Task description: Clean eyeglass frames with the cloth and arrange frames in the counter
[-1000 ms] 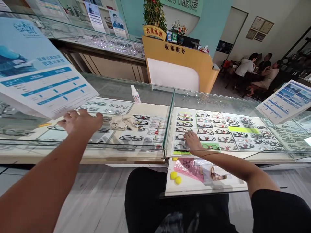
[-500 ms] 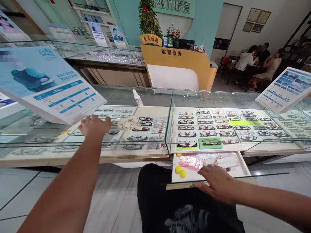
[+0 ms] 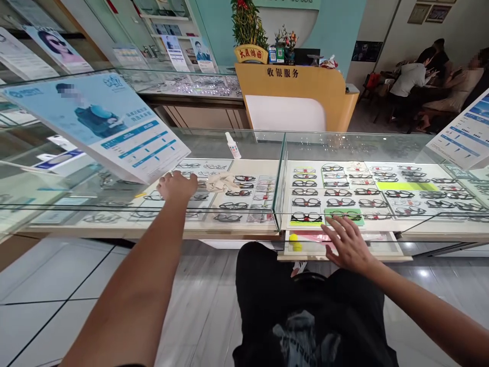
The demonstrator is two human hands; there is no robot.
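Note:
My left hand [image 3: 178,186] lies palm down on the glass top of the display counter [image 3: 252,137], fingers apart and nothing seen in them. Just right of it is a crumpled beige cloth [image 3: 222,182]. Farther back on the glass stands a small white spray bottle [image 3: 233,146]. My right hand [image 3: 350,244] is open with spread fingers, above the partly pulled-out drawer [image 3: 344,258]; whether it touches the drawer I cannot tell. Inside the drawer are yellow balls [image 3: 295,241] and a pink plastic packet [image 3: 314,238], partly covered by the counter's edge.
Rows of eyeglasses [image 3: 305,203] lie under the glass. A large blue-and-white sign [image 3: 126,132] stands left, another sign [image 3: 464,135] right. Beyond is a wooden cashier desk [image 3: 244,81] with plants. Several people [image 3: 410,76] sit at the back right.
The drawer has slid inward, so less of it shows. My right hand has moved forward with it and lifted its fingers. My left hand stays by the cloth; the view has shifted.

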